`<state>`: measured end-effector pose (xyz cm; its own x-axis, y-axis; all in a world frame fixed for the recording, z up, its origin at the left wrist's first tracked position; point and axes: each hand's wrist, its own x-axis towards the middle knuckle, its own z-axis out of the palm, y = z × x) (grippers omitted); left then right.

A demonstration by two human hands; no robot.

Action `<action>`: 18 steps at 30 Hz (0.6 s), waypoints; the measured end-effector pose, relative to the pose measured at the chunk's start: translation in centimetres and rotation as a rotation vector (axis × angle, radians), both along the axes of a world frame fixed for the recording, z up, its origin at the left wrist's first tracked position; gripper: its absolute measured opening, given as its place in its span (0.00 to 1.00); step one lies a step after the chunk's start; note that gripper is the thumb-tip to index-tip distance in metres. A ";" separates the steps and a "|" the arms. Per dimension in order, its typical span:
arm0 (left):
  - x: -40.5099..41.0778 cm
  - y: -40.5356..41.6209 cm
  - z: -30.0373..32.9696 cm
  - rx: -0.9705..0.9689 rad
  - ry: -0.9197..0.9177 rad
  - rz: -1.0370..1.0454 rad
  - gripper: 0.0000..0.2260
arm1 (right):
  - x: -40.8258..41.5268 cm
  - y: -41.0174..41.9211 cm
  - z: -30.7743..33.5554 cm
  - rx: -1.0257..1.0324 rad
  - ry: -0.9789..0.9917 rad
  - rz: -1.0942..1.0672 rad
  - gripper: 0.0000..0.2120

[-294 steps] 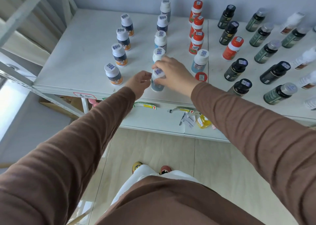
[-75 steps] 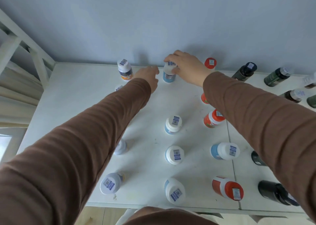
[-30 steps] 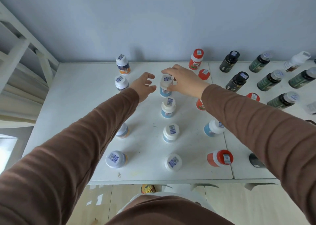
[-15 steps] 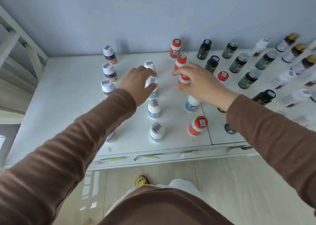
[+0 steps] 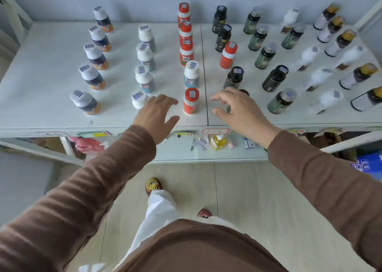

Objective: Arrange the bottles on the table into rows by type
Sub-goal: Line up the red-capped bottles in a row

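A red-capped orange bottle (image 5: 191, 101) stands near the front edge of the white table (image 5: 41, 69), between my two hands. My left hand (image 5: 158, 114) hovers just left of it, fingers relaxed and holding nothing, partly covering a white-capped bottle (image 5: 138, 99). My right hand (image 5: 237, 108) is spread to its right, empty, in front of a black bottle (image 5: 234, 78). A blue-labelled white-capped bottle (image 5: 191, 74) stands in the red row behind it. A stray red-capped bottle (image 5: 227, 55) stands among the black ones.
Rows run front to back: orange-and-navy bottles (image 5: 95, 58) at left, blue ones (image 5: 144, 56), red ones (image 5: 186, 36), black (image 5: 222, 36), green (image 5: 265, 54), white (image 5: 306, 59) and gold-capped (image 5: 339, 44) to the right. A lower shelf (image 5: 186, 154) holds small items.
My right hand has let go of the red-capped bottle it held and both hands have drawn back to the table's front edge. The view has pulled back.
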<state>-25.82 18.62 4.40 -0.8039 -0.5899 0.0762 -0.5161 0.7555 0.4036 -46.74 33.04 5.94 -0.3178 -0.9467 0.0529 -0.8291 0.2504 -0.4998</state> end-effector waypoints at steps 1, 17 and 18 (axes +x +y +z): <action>0.2 0.7 -1.2 0.018 -0.038 0.024 0.19 | 0.2 0.7 -1.0 0.017 0.005 -0.005 0.14; 1.9 1.0 -10.1 -0.097 -0.049 0.186 0.25 | 5.9 -0.5 -12.6 -0.065 0.230 -0.218 0.24; 1.9 0.9 -10.3 -0.102 -0.037 0.193 0.24 | 6.0 -0.7 -12.6 -0.081 0.230 -0.238 0.22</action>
